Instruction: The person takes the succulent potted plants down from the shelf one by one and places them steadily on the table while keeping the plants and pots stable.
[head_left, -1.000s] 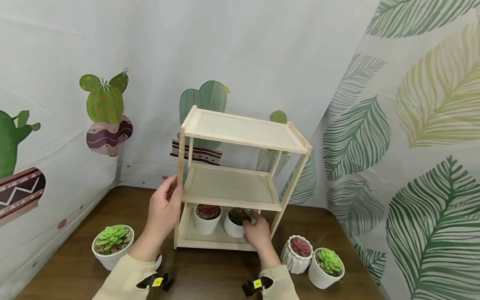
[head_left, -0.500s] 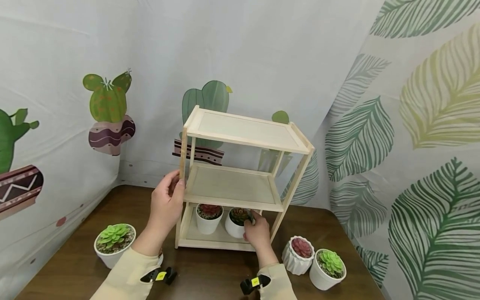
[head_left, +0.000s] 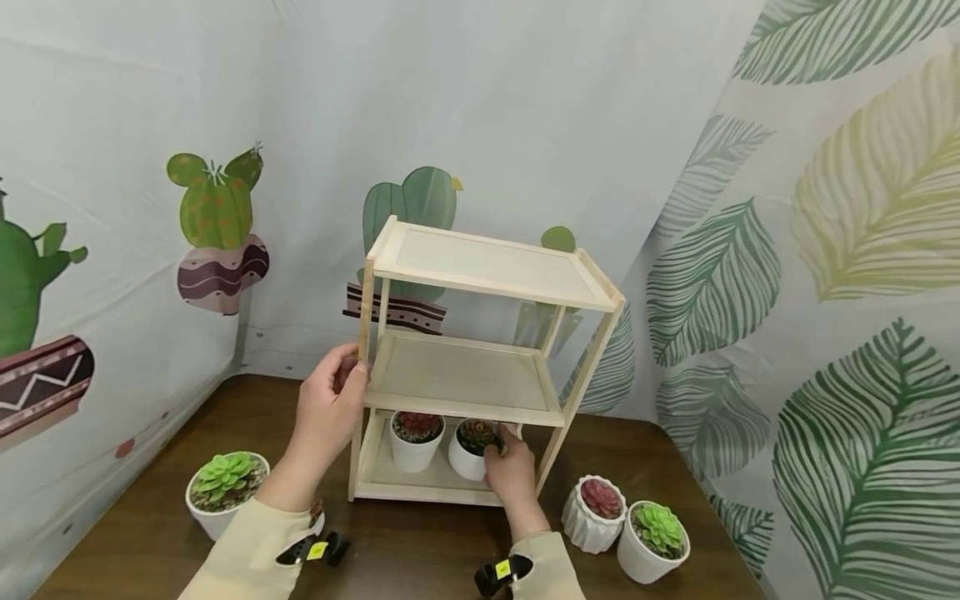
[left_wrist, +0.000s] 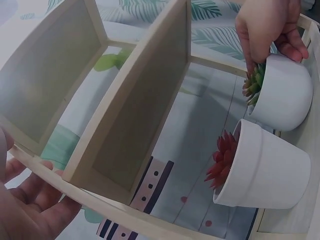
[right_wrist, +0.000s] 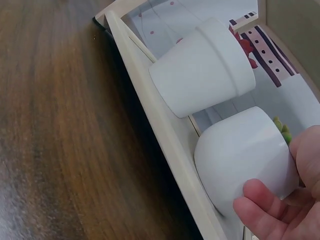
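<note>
A pale wooden three-tier shelf (head_left: pixel 457 407) stands on the brown table. My left hand (head_left: pixel 327 412) grips its left front post at about middle-tier height, thumb in front. On the bottom tier, my right hand (head_left: pixel 512 477) holds a rounded white pot (head_left: pixel 467 463) with a dark green, reddish-tipped succulent (left_wrist: pixel 253 86). The thumb is at the rim and the fingers (right_wrist: pixel 260 210) lie against the pot's side. Left of it on the same tier is a tapered white pot (right_wrist: pixel 202 70) with a red succulent (left_wrist: pixel 223 160); both pots stand upright.
Right of the shelf are a ribbed white pot (head_left: pixel 592 527) with a red succulent and a white pot (head_left: pixel 647 557) with a bright green one. Another green succulent pot (head_left: pixel 213 521) stands at left. My left forearm partly hides a further pot (head_left: pixel 318 523). Printed curtains hang behind.
My right wrist has shifted slightly left, while its fingers stay on the rounded pot. The left hand keeps its grip on the post, and the view tilts a little.
</note>
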